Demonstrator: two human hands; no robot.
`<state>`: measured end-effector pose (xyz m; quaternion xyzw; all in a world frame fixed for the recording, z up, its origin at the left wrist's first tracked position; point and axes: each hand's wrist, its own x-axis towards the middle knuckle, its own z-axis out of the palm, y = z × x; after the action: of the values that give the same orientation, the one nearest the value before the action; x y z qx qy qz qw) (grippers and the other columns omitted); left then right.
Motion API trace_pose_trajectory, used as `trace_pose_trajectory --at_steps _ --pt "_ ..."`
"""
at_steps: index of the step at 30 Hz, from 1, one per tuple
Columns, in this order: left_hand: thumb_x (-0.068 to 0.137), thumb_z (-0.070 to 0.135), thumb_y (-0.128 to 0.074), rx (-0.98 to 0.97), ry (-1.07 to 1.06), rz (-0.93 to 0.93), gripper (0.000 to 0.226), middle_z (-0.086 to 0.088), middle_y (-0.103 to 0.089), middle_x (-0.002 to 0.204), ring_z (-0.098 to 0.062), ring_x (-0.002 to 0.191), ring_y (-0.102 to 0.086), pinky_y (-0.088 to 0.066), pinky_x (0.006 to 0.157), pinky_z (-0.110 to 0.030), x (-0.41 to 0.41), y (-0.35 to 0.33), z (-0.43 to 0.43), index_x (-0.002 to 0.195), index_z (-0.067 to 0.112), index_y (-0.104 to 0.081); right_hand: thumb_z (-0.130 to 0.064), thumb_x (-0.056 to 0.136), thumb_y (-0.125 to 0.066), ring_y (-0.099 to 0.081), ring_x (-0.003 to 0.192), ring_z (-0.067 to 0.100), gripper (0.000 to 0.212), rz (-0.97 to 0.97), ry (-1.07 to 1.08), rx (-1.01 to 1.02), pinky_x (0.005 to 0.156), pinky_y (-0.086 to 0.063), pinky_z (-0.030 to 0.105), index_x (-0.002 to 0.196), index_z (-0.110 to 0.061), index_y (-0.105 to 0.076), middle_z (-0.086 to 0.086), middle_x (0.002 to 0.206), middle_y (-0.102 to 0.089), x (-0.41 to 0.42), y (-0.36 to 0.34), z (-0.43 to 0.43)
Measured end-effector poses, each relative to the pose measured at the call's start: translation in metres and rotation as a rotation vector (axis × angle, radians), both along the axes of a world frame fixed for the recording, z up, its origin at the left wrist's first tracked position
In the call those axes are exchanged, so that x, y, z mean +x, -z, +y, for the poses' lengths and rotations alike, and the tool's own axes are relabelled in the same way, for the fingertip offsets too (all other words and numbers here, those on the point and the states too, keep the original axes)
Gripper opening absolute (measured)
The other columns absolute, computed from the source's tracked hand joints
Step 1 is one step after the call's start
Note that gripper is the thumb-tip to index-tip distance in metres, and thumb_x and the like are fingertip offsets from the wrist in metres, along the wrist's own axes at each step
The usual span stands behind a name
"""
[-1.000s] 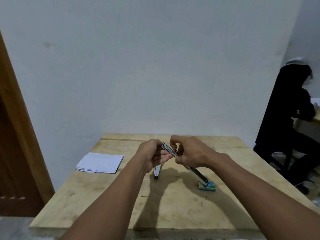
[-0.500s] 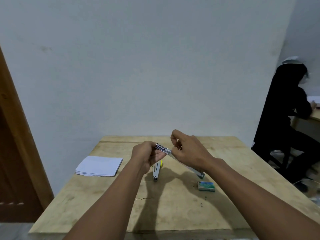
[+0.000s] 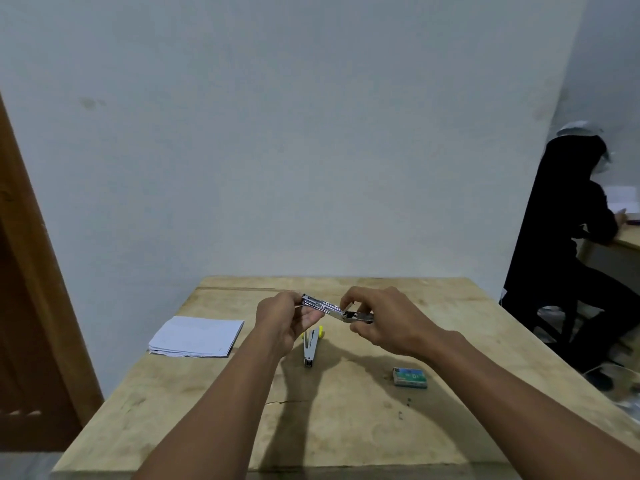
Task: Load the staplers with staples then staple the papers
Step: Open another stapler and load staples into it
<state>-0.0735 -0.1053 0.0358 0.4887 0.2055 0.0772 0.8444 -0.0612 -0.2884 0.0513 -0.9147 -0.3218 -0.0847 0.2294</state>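
On wooden table (image 3: 346, 427), leftmost: stack of white papers (image 3: 197, 337). Next, left hand (image 3: 285, 318) curled round one end of silver stapler (image 3: 325, 307) held above the tabletop; beneath, second stapler (image 3: 310, 346) (yellow-tipped) lying flat; right hand (image 3: 384, 320) pinching other end; green staple box (image 3: 409, 377) rightmost.

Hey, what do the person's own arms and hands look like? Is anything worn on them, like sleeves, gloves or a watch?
Both arms are bare as far as the head view shows. No sleeve covers the left forearm or the right forearm. The left hand and right hand wear no gloves. No watch, bracelet or ring shows on the sides facing the camera, and no markings or bandages are visible.
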Motion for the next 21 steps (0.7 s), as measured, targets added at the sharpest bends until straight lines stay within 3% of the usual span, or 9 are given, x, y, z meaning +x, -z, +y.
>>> trace_pose_trajectory --at_steps 7,11,15,18,21 --pt "0.096 -0.004 -0.044 0.134 0.011 0.005 0.019 -0.022 -0.065 0.075 -0.031 0.061 -0.067 -0.059 0.048 -0.028 -0.004 0.000 -0.001 0.102 -0.005 -0.062 -0.025 0.082 -0.068 -0.066 0.088 0.017 0.023 -0.111 0.022 -0.149 0.075 -0.049 0.030 0.105 -0.028 -0.073 -0.001 0.092 -0.076 0.001 -0.004 0.004" --pt "0.087 0.002 -0.055 0.116 0.024 0.012 0.011 -0.023 -0.069 0.069 -0.031 0.060 -0.069 -0.061 0.054 -0.030 -0.006 0.001 0.001 0.090 -0.006 -0.062 -0.025 0.082 -0.067 -0.066 0.082 0.019 0.022 -0.102 0.033 -0.175 0.071 -0.049 0.029 0.103 -0.025 -0.075 0.000 0.089 -0.075 -0.001 -0.009 0.006" --pt "0.083 0.000 -0.057 0.136 -0.023 0.009 0.008 -0.023 -0.069 0.070 -0.035 0.063 -0.069 -0.061 0.059 -0.030 -0.006 0.002 0.000 0.084 -0.006 -0.062 -0.023 0.082 -0.065 -0.066 0.088 0.022 0.024 -0.120 0.033 -0.225 0.068 -0.043 0.027 0.104 -0.026 -0.074 -0.001 0.093 -0.075 -0.002 -0.010 0.009" --pt "0.081 -0.002 -0.061 0.242 -0.091 0.003 0.006 -0.021 -0.068 0.078 -0.033 0.062 -0.070 -0.062 0.074 -0.039 -0.002 0.005 0.000 0.080 -0.006 -0.065 -0.024 0.082 -0.063 -0.065 0.092 0.025 0.028 -0.154 0.045 -0.265 0.069 -0.046 0.029 0.107 -0.030 -0.072 -0.001 0.096 -0.075 -0.003 -0.010 0.010" --pt "0.085 -0.001 -0.063 0.428 -0.127 -0.017 0.011 -0.015 -0.071 0.081 -0.030 0.059 -0.071 -0.060 0.078 -0.045 -0.002 0.007 0.000 0.078 0.002 -0.071 -0.026 0.083 -0.062 -0.065 0.096 0.025 0.030 -0.186 0.052 -0.290 0.073 -0.050 0.032 0.111 -0.033 -0.069 -0.003 0.099 -0.075 -0.002 -0.010 0.010"
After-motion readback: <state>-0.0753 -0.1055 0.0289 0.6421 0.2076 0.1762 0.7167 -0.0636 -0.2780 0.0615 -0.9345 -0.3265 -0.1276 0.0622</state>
